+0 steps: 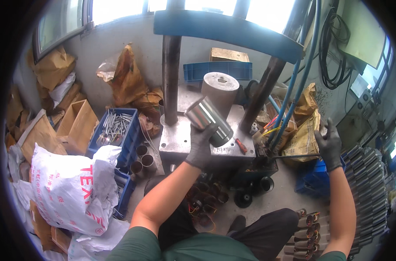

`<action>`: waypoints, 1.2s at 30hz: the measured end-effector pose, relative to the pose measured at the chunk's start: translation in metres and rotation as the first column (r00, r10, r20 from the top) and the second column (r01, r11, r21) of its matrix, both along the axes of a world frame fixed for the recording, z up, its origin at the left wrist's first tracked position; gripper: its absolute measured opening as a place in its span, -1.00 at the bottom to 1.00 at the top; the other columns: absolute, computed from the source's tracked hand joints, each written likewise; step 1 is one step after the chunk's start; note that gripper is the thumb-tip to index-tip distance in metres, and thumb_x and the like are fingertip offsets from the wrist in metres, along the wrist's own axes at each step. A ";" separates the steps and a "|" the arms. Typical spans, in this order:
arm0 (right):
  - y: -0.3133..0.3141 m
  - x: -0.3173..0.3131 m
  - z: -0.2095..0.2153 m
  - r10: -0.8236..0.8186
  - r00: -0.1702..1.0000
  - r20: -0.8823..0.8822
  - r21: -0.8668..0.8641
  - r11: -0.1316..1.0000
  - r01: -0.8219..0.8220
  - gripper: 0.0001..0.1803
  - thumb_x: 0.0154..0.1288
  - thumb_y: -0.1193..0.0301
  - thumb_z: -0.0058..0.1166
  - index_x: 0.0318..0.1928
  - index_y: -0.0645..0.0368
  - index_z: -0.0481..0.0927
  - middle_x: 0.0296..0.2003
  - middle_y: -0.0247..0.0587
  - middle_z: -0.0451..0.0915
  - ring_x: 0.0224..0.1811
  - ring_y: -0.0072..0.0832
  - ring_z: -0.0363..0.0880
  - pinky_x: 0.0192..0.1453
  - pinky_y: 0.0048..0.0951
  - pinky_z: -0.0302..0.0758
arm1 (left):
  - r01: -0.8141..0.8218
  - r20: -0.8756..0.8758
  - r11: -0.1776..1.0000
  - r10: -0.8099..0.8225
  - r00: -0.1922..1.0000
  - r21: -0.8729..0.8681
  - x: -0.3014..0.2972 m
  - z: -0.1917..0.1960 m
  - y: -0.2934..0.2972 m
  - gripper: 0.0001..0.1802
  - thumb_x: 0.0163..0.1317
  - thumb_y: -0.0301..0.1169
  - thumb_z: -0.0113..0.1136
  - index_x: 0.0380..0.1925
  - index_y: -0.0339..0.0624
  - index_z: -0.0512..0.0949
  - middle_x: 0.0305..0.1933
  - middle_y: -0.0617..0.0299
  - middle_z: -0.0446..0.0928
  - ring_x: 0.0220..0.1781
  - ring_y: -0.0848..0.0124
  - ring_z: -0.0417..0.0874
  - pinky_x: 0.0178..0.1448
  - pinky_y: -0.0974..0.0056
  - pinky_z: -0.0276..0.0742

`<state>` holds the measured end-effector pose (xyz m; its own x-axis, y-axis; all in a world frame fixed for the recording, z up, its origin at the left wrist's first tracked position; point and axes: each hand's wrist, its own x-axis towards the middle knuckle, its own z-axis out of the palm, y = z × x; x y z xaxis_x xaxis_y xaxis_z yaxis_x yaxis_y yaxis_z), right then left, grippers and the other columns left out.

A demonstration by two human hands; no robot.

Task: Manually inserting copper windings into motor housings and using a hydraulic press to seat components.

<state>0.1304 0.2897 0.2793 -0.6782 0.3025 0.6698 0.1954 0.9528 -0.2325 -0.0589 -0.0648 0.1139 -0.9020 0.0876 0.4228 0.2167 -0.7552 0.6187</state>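
A shiny metal cylinder [202, 114] lies tilted in my left hand [201, 145], which wears a dark glove and is closed around its lower side. It is above the steel bed [176, 141] of a press. Behind it stands a thick grey cylindrical block [222, 91] with a hole in its top. A screwdriver with a red handle [241, 146] rests on the bed, just right of the cylinder. Off to the right my gloved right hand [330, 143] is raised, fingers apart, holding nothing visible. A thin dark lever [299, 155] reaches toward its wrist; whether they touch I cannot tell.
Press columns [171, 78] and a blue crossbeam [228, 32] frame the bed. Left are a blue crate of metal rods [115, 126], short tubes [148, 161] and a white sack [71, 187]. Rows of dark cylinders [363, 187] stand right; wound motor parts [206, 195] lie below.
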 end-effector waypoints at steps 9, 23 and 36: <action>-0.116 0.091 -0.049 -0.087 0.754 0.652 0.473 0.823 -0.314 -0.49 0.10 0.16 0.42 0.01 0.16 0.65 0.01 -0.04 0.67 0.16 -0.06 0.59 0.52 0.08 0.23 | 0.235 0.465 0.944 -0.319 0.826 0.231 -0.007 -0.044 -0.004 -0.38 0.35 -0.25 0.40 0.33 -0.03 0.36 0.12 0.16 0.55 0.17 0.21 0.64 0.23 0.00 0.68; -0.206 -0.145 -0.183 0.710 0.702 0.054 -0.608 0.581 -0.541 0.07 -0.01 0.22 0.64 0.43 0.34 0.28 0.16 -0.05 0.54 0.27 -0.38 0.51 0.25 -0.33 0.58 | 0.283 0.447 0.903 -0.409 0.796 0.323 -0.018 -0.058 -0.004 -0.34 0.25 -0.29 0.50 0.25 -0.17 0.36 0.13 0.04 0.55 0.15 0.18 0.66 0.14 -0.01 0.75; -0.196 -0.110 -0.184 0.584 0.747 -0.318 -0.945 -0.133 -0.299 -0.22 0.19 0.48 0.37 0.41 0.24 0.36 0.27 -0.07 0.47 0.29 -0.33 0.54 0.38 -0.21 0.56 | -0.034 0.592 0.915 -0.232 0.772 0.403 -0.082 -0.047 -0.056 -0.40 0.31 -0.02 0.45 0.26 0.09 0.48 0.11 0.34 0.58 0.26 0.31 0.57 0.25 0.08 0.57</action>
<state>0.0205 0.0936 0.0958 -0.9947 0.1004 -0.0200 -0.0004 -0.1990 -0.9800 -0.1405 -0.1210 0.0670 -0.9678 0.1490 -0.2029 -0.1994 -0.9458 0.2562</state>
